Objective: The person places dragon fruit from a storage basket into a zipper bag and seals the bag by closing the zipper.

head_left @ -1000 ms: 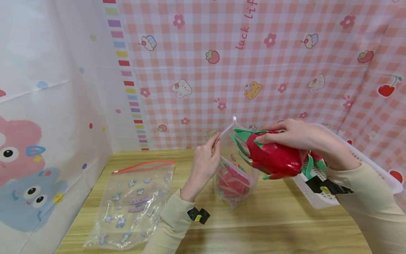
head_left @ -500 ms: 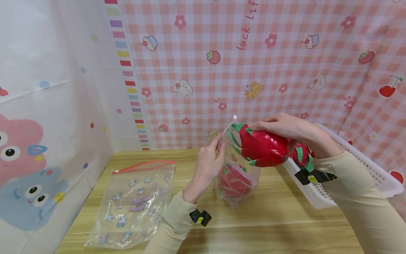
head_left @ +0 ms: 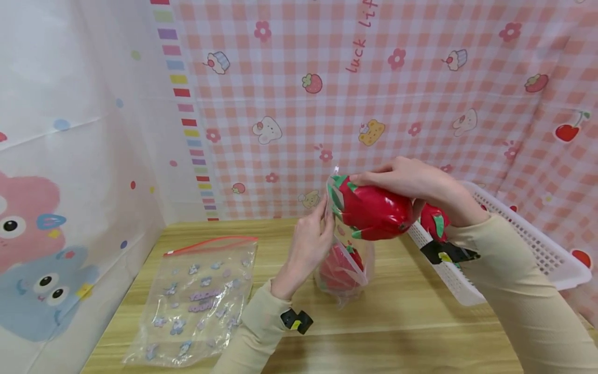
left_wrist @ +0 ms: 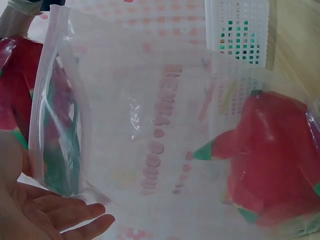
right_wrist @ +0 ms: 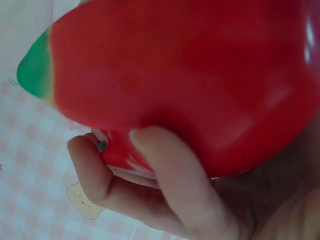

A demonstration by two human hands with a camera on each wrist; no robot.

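Observation:
In the head view my left hand (head_left: 306, 239) pinches the rim of a clear zip bag (left_wrist: 115, 115), holding its mouth open. Low in the bag lies one red dragon fruit (left_wrist: 275, 160), seen through the plastic. My right hand (head_left: 411, 182) grips a second dragon fruit (head_left: 378, 213), glossy red with green-tipped scales. Its leafy end is at the bag's mouth, and in the left wrist view green scales show within the opening. The right wrist view shows thumb and fingers (right_wrist: 175, 175) curled round the fruit's side.
A white perforated basket (head_left: 537, 249) stands at the right, with another dragon fruit (head_left: 433, 221) in it, partly behind the right wrist. On the left of the wooden table (head_left: 397, 332) lies a flat clear bag (head_left: 201, 280) with a red zip. Checked cloth (head_left: 299, 109) hangs behind.
My right hand has carried its dragon fruit left and up, bringing the leafy end into the bag's mouth. The left hand still holds the rim, having shifted only slightly.

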